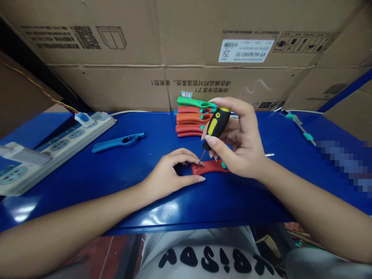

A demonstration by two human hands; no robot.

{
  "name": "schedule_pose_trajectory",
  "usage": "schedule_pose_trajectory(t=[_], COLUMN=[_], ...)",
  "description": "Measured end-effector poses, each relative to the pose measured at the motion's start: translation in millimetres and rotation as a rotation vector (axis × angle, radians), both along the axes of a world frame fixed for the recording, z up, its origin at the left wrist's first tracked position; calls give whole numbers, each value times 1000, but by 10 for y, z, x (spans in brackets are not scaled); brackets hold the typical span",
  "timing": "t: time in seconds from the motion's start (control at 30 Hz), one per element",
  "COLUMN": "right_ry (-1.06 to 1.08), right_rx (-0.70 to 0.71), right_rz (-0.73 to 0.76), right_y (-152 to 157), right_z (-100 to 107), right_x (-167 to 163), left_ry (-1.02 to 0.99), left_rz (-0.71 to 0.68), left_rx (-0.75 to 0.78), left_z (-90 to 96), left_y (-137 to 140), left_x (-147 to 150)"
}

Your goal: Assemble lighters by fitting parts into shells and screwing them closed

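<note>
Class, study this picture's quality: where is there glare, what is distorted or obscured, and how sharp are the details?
Head view: white glare on the table near its front edge and at far left; blocky pixels hide a patch at right; forearms loom large toward the edges, perhaps from a wide lens; the screwdriver looks fairly sharp; small print on the carton is too soft to read.

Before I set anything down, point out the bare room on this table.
Bare: the table between the red handle and the front edge; also between the blue handle and the stacked handles, save one tiny metal piece. Crowded: around the left hand, right hand and screwdriver, and along the power strip.
</note>
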State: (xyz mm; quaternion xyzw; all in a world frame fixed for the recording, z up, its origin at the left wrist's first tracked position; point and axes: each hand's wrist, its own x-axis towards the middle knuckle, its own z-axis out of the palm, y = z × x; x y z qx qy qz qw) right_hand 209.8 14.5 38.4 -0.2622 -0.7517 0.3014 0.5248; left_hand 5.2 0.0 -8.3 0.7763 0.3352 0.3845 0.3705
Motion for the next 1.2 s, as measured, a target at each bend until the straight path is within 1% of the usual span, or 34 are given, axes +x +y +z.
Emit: schedule_pose_trajectory(t=[0.1, 0.23, 0.4, 0.53, 0.67, 0.8, 0.87, 0.97, 1.03, 1.1, 1.2], right_ry=[-21, -55, -103, -133, -167, -208, -232, -257, -271, -288, -308], right_rx=[32, 106, 130, 147, 153, 229, 217, 109, 67, 95, 232], right_rz=[-13, -9, -11, 33, 45, 28, 41, 97, 106, 52, -121], right_y=[10, 25, 33, 44, 59, 59, 52, 53, 70, 93, 106], right_z=[-24, -52, -85, -114, -137, -120, -89, -38, -24, -34, -68], right_x=[-10, -5, 8, 10, 16, 23, 21, 14, 14, 20, 27], left_ry=[77, 162, 175, 167, 170, 173, 179, 190, 191, 187, 187], left_rz=[-25, -20, -16, -15, -25, -26, -25, -29, -37, -43, -40], left_rx=[54, 77, 98, 133, 124, 104, 97, 90, 90, 102, 123], left_z=[-14, -31, -58, -68, -59, -47, -45, -45, -45, -46, -50], left_y=[6, 6, 9, 14, 14, 15, 19, 24, 24, 20, 13], left_x=[-6, -12, -14, -16, -13, -12, -13, -15, -16, -17, -17])
